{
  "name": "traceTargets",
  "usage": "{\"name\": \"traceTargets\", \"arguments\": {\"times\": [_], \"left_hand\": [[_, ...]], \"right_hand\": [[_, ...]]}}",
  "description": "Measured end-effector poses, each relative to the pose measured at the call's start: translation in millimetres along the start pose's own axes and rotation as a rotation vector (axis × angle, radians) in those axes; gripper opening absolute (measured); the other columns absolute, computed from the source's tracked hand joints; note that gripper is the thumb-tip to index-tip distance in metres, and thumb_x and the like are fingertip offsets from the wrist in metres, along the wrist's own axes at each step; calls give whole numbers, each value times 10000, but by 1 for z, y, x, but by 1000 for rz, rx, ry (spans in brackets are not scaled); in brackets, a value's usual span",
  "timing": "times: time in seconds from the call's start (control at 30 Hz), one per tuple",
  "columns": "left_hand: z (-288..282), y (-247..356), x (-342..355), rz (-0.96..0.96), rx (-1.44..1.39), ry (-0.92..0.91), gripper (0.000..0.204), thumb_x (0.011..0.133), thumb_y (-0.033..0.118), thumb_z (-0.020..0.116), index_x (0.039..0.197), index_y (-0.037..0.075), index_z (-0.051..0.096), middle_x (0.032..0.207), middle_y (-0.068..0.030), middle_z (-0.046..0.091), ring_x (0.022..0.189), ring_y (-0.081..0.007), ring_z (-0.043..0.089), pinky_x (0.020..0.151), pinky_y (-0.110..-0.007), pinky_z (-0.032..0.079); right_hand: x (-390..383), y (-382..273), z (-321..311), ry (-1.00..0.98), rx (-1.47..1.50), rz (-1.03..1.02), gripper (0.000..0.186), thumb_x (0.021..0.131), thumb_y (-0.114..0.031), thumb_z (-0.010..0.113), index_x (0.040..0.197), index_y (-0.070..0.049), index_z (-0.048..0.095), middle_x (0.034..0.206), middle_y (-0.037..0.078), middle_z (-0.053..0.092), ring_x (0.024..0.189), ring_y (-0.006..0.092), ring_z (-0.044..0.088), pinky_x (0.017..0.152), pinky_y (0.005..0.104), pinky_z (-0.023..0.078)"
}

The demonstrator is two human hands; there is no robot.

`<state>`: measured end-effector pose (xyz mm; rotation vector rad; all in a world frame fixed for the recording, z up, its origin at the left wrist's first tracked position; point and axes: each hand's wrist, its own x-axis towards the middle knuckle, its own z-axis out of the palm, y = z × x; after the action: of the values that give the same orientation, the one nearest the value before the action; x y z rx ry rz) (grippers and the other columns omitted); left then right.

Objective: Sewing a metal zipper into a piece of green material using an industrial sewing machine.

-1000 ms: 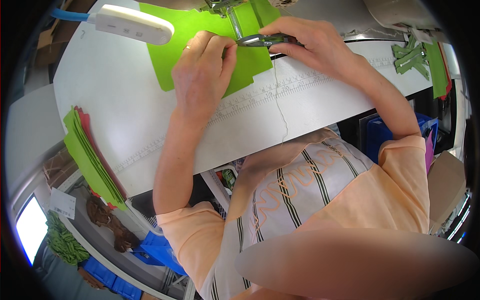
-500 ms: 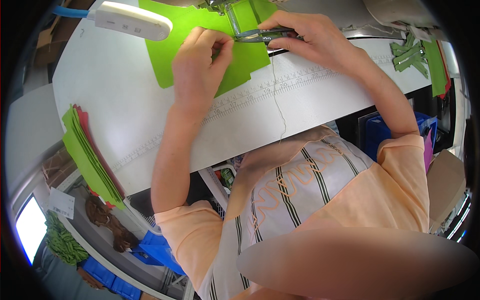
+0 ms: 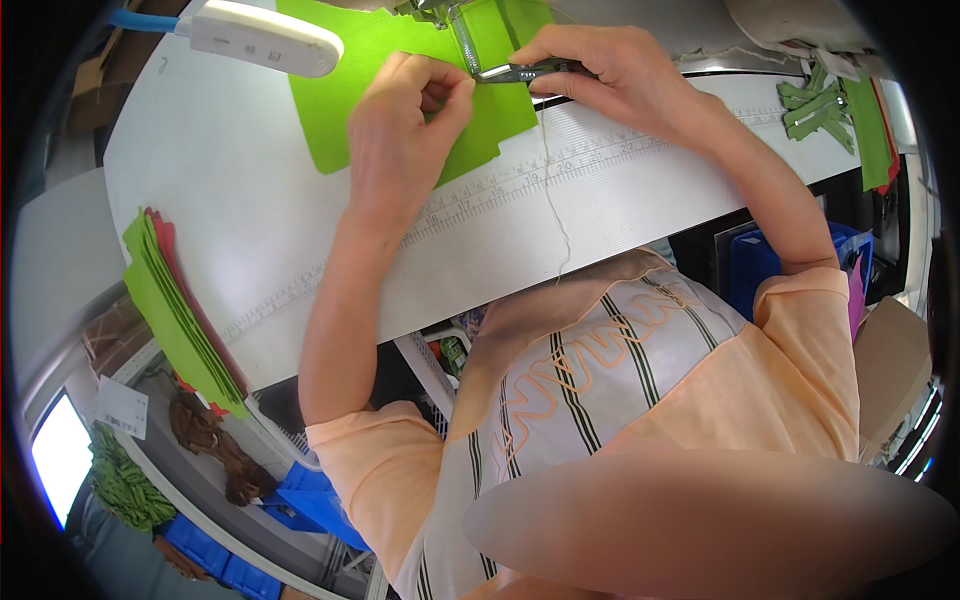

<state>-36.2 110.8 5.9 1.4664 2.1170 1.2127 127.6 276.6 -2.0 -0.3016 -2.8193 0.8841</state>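
Note:
Bright green fabric [image 3: 325, 115] lies flat on the white table, with a zipper [image 3: 466, 45] running down it from the metal presser foot [image 3: 432, 10] of a sewing machine. My left hand [image 3: 405, 125] rests over the fabric, thumb and forefinger pinched beside the zipper's near end. What sits in that pinch is too small to make out. From the right, my right hand [image 3: 625, 75] grips small dark thread snips [image 3: 530, 73]. Their tips meet the zipper end at my left fingertips, blades nearly together. A loose pale thread [image 3: 553, 205] trails below the snips over the table edge.
A ruler strip [image 3: 500, 192] crosses the white table [image 3: 230, 200]. Green and red fabric pieces [image 3: 180, 310] hang over its left edge. At the right lie green zippers [image 3: 820, 110] beside more fabric [image 3: 868, 135]. A white lamp head [image 3: 262, 38] juts in at upper left.
The snips' blades have come together at the zipper end. My left hand has shifted slightly to the right; the fabric has hardly moved.

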Motion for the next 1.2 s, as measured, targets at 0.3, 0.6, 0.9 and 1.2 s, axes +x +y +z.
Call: {"name": "traceTargets", "arguments": {"times": [0.3,0.6,0.9,1.2], "left_hand": [[-21,-2,-22,374,401,119,264,754,178,765,960,34,684,936,-55,656,789,-230,606,731,-301,484],[-6,6,-33,428,600,-27,383,765,220,707,1117,82,645,1181,-54,600,997,-238,589,898,-456,441],[1,5,-36,483,722,-23,384,734,136,645,1104,35,625,1191,-92,589,1023,-228,571,936,-549,408],[-7,13,-34,422,716,-119,359,766,80,616,1122,32,613,1209,-83,569,1049,-218,574,968,-536,399]], "right_hand": [[-24,1,-55,248,-679,-100,316,877,-164,589,1176,-60,585,1091,141,609,962,297,578,826,365,435],[31,0,5,69,-241,-383,439,740,-42,699,1159,-148,622,1187,12,573,1076,254,546,810,319,508],[34,7,8,137,-211,-496,413,699,-86,735,1101,-138,657,1155,7,599,1012,243,579,873,362,487],[31,12,11,189,-141,-552,412,738,11,669,1125,-129,648,1187,32,616,1048,269,595,854,314,507]]}}
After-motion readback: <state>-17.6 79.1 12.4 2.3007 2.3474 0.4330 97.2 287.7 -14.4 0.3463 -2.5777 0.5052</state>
